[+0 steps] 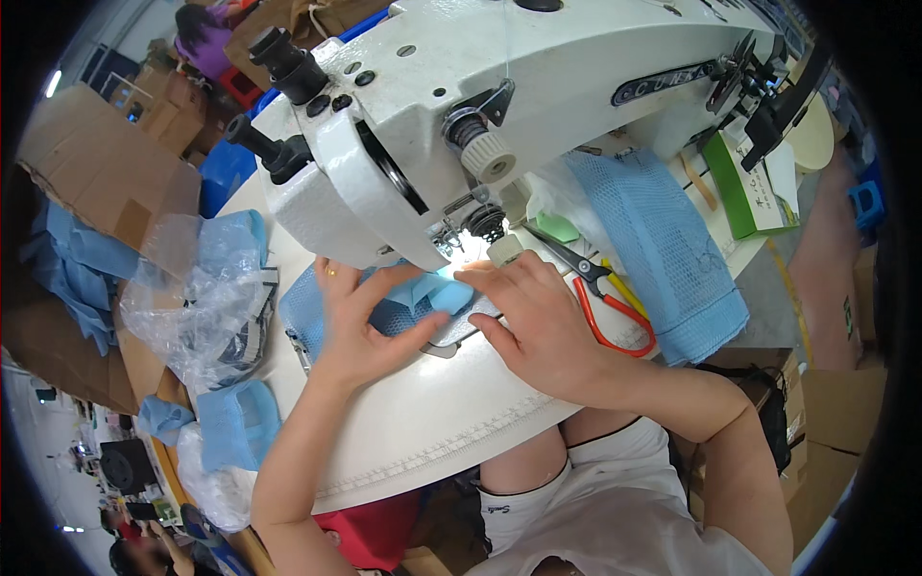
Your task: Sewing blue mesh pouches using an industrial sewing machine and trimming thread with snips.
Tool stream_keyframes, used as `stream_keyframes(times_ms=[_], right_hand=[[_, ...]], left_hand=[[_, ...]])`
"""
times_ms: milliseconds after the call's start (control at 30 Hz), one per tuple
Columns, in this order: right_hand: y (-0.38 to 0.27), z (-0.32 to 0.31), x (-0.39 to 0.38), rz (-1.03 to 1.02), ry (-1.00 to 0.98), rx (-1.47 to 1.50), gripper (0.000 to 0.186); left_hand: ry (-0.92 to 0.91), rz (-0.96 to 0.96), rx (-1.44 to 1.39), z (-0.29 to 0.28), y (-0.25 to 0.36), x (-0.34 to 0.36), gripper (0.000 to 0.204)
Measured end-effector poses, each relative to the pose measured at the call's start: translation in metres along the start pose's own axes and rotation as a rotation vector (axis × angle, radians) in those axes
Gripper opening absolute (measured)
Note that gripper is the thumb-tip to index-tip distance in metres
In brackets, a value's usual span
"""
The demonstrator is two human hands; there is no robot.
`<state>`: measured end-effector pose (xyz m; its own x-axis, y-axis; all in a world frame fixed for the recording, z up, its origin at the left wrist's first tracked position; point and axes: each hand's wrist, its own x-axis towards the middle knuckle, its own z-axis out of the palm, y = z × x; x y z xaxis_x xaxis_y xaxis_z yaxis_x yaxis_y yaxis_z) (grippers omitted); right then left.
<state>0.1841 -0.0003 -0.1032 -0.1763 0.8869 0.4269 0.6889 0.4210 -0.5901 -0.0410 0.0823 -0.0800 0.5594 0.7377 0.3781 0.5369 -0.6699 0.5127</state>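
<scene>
A white sewing machine stands over the worktable, its lit needle area above a light blue fabric piece. My left hand rests on blue mesh fabric left of the needle, fingers apart, thumb stretched toward the light blue piece. Just right of the needle, my right hand is open, its fingertips bent down at the fabric's edge and its thumb apart over the metal plate. Beside that hand lie red-handled scissors and a yellow tool. My fingers partly hide the fabric.
Blue mesh fabric and a green box lie at right. Plastic-wrapped items, blue pieces and an open carton are at left. Other people are behind: one in purple, another at lower left.
</scene>
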Motion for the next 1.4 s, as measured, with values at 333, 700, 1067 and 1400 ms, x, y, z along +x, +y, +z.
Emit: stream_keyframes(times_ms=[333, 700, 1067, 1400], right_hand=[[0.008, 0.000, 0.005, -0.047, 0.096, 0.122, 0.026], [-0.003, 0.013, 0.022, 0.094, -0.178, 0.035, 0.030], [0.013, -0.010, -0.011, -0.332, -0.212, 0.116, 0.013], [0.008, 0.002, -0.024, -0.301, 0.023, -0.105, 0.026]], left_hand=[[-0.033, 0.013, 0.017, -0.012, 0.008, 0.008, 0.016], [-0.175, -0.322, -0.068, -0.021, 0.026, 0.023, 0.028], [-0.138, -0.226, 0.118, -0.011, 0.048, 0.001, 0.035], [0.018, -0.282, 0.048, 0.025, 0.047, -0.006, 0.008]])
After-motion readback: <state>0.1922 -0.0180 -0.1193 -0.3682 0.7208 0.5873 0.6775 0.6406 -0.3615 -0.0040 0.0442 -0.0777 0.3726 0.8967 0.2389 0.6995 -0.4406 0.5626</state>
